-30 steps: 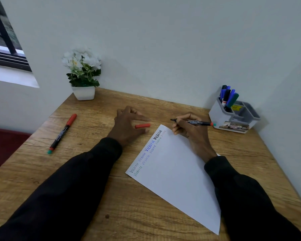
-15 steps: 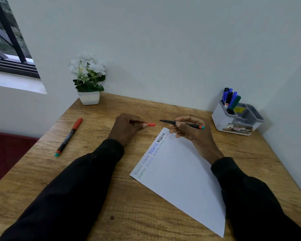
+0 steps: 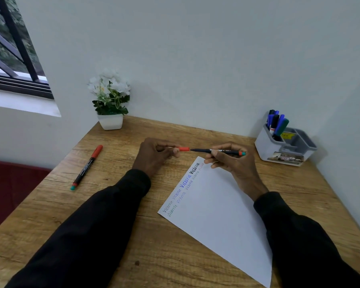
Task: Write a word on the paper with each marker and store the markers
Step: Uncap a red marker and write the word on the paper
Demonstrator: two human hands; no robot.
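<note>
1. Head view, upper frame: pale wall [image 3: 195, 59] fills the background, with a barred window [image 3: 8, 48] at upper left.
2. Wooden desk [image 3: 175, 256], grain visible, spans centre and lower frame and is pushed into the room corner.
3. Paper [image 3: 216, 215], a white sheet lying askew at lower right of centre. Two rows of the word "Victoria" [image 3: 185, 183] in several colours run along its upper-left edge. Judged: most of the writing is done.
4. Grey organiser [image 3: 266, 148], right of frame against the wall. Capped markers [image 3: 275, 123] stand in its left compartment, so several appear stored.
5. Potted plant [image 3: 110, 96], white flowers, at the desk's far left corner.
6. Right hand [image 3: 231, 163], above the paper's top corner, fingers curled round the barrel of a black marker [image 3: 202, 150] held level, tip pointing left.
7. Left hand [image 3: 154, 155], centre frame, pinches an orange-red cap [image 3: 184, 149] right at the marker's tip. Whether cap and tip touch cannot be told. Judged: capping is in hand, with storing to follow.
8. Second marker [image 3: 85, 167], red-capped, lies on the desk at left, well apart from both hands and not yet stored.
</note>
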